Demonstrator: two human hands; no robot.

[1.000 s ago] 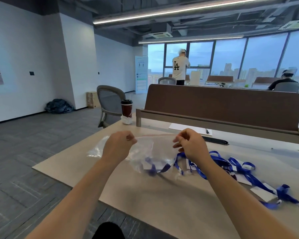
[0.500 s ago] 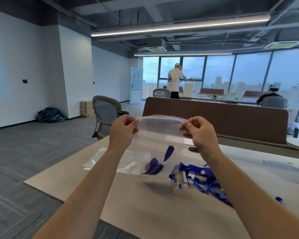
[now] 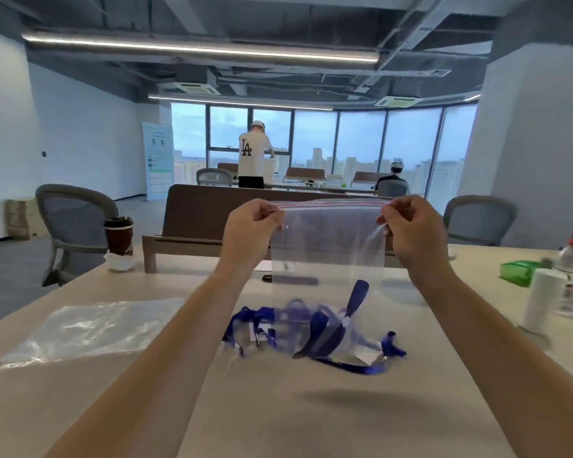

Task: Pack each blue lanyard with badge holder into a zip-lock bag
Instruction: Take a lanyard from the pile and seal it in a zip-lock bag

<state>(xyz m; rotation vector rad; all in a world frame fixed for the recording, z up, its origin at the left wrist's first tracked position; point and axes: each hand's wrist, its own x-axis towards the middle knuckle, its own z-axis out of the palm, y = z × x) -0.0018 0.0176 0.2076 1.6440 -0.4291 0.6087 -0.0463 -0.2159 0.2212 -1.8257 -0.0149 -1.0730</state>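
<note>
A clear zip-lock bag (image 3: 328,256) is held up in the air in front of the person, hanging flat and upright above a pale surface (image 3: 278,421). A thin red and blue seal line runs along the bag's top edge. The left hand (image 3: 248,233) pinches the top left corner and the right hand (image 3: 411,233) pinches the top right corner, with the fingers (image 3: 272,214) of each hand curled tightly onto the plastic and the top edge stretched straight between them. A blue lanyard (image 3: 325,328) sits bunched in the bottom of the bag, one strap end poking upward; its badge holder is too blurred to make out. More loose lanyards (image 3: 248,325) lie tangled on the surface just behind and below the bag. To the left lies a flat pile of empty clear bags (image 3: 90,328). A dark paper cup (image 3: 118,236) stands at the far left edge. At the far right stand a white roll (image 3: 541,299), a green box (image 3: 516,272) and a water bottle (image 3: 571,259).
</note>
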